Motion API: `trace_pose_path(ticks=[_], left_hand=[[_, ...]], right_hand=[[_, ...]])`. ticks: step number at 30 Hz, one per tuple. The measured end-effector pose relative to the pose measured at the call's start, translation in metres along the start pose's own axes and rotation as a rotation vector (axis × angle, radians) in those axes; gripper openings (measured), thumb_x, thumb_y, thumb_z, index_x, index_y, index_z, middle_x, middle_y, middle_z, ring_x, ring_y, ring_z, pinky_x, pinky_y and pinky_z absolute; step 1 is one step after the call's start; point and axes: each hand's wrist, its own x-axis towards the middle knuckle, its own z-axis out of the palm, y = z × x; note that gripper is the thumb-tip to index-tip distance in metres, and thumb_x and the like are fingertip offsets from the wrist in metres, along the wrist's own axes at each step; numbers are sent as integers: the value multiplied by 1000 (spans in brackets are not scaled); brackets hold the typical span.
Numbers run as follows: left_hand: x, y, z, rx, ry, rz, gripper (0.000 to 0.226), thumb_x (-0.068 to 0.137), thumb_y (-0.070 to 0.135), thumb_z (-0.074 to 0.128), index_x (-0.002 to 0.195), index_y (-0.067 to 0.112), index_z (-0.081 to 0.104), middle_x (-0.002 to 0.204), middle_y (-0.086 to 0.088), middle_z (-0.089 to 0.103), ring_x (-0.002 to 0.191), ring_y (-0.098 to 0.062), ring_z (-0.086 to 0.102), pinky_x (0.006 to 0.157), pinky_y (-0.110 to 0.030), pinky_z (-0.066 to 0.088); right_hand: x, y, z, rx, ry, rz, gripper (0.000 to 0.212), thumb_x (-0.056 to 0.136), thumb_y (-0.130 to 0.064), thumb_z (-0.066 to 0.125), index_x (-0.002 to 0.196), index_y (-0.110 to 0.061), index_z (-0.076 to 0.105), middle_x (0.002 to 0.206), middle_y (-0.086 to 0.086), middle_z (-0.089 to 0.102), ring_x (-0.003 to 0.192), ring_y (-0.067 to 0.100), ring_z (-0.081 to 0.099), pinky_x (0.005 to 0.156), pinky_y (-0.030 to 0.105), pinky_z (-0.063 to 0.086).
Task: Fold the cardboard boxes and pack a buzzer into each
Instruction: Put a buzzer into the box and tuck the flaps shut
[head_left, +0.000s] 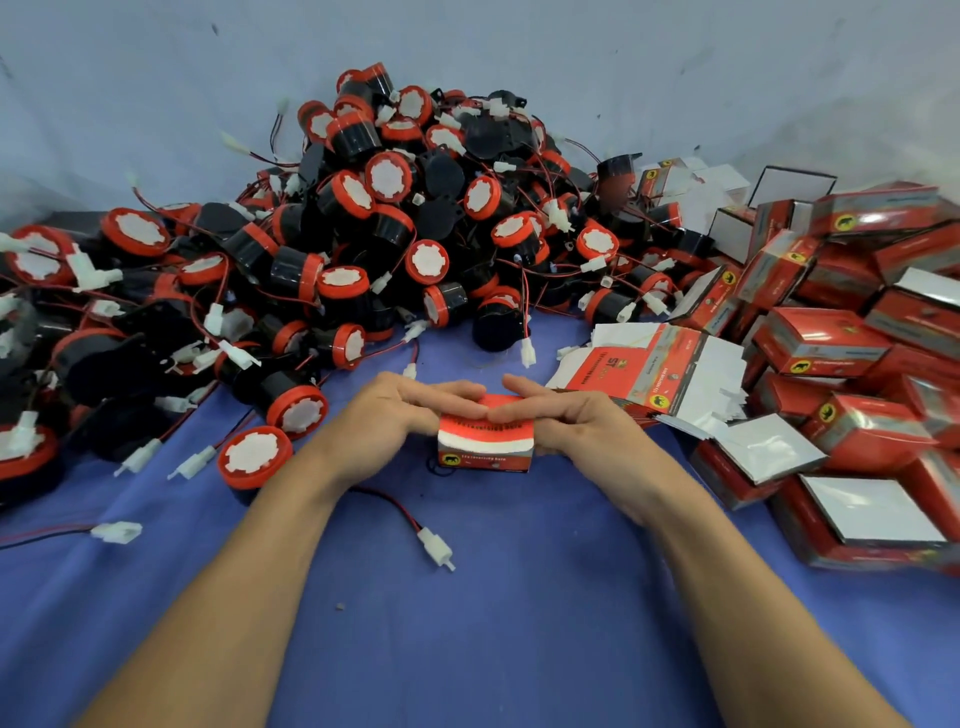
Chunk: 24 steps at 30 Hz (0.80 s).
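While left hand (395, 415) and right hand (566, 423) press straight fingers onto the red box (485, 447) top (each grip open), buzzer pile (389, 218) lies far on the table (519, 623).

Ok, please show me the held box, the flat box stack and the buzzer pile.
held box (485, 448): head view, front face.
flat box stack (623, 370): head view, top red panel.
buzzer pile (387, 179): head view, one white cap.
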Motion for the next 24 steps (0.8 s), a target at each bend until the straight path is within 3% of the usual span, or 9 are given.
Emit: trace_pose_path(ticks=[2, 3, 6, 9, 14, 18, 22, 24], left_hand=[[-5, 3, -6, 75, -63, -14, 52, 70, 1, 55, 105, 26, 84, 125, 25, 70, 126, 12, 55, 94, -4, 43], [-7, 3, -6, 153, -55, 8, 47, 76, 5, 63, 108, 33, 83, 127, 29, 68, 128, 16, 50, 94, -2, 40], [-11, 0, -4, 385, -8, 61, 45, 83, 17, 85, 112, 50, 77, 130, 37, 62, 129, 22, 45, 102, -9, 35], [-14, -2, 0, 448, 32, 98, 46, 82, 24, 86, 112, 57, 73, 130, 37, 62, 130, 22, 44, 107, -10, 33], [-13, 0, 3, 464, 67, 101, 36, 90, 25, 80, 110, 54, 74, 117, 42, 64, 127, 22, 47, 100, 1, 34], [-12, 0, 2, 406, 64, 89, 31, 93, 24, 77, 111, 50, 76, 107, 40, 66, 126, 20, 50, 102, -4, 39], [-13, -1, 4, 381, 101, 105, 28, 94, 22, 75, 113, 43, 78, 106, 38, 68, 125, 18, 52, 102, -4, 41], [-13, -1, 4, 373, 110, 110, 27, 94, 23, 75, 112, 43, 78, 110, 35, 69, 126, 15, 53, 101, -7, 42]], right_hand=[[-6, -5, -2, -53, -36, 6, 44, 94, -3, 53, 109, -33, 82, 143, -21, 54, 137, -16, 39, 95, 18, 54], [-9, -7, 0, -89, -30, -10, 40, 94, -8, 57, 109, -37, 81, 139, -24, 54, 137, -19, 36, 99, 20, 52], [-14, -5, 4, -221, 61, -50, 39, 83, -12, 81, 110, -41, 79, 143, -17, 57, 135, -22, 35, 108, 29, 46], [-15, -3, 6, -319, 147, -66, 41, 79, -16, 87, 110, -42, 79, 149, -12, 56, 134, -20, 40, 109, 21, 42], [-14, 1, 12, -364, 231, -110, 32, 87, -14, 78, 104, -41, 81, 132, -9, 70, 127, -21, 47, 106, 19, 44], [-14, 5, 12, -320, 241, -102, 26, 90, -19, 76, 105, -39, 81, 117, -2, 76, 125, -19, 50, 100, 14, 44], [-13, 6, 12, -310, 260, -116, 24, 92, -19, 74, 100, -40, 81, 93, -13, 73, 123, -18, 52, 99, 18, 47], [-13, 6, 12, -315, 275, -124, 23, 94, -19, 74, 100, -40, 81, 92, -16, 72, 122, -18, 54, 99, 21, 48]])
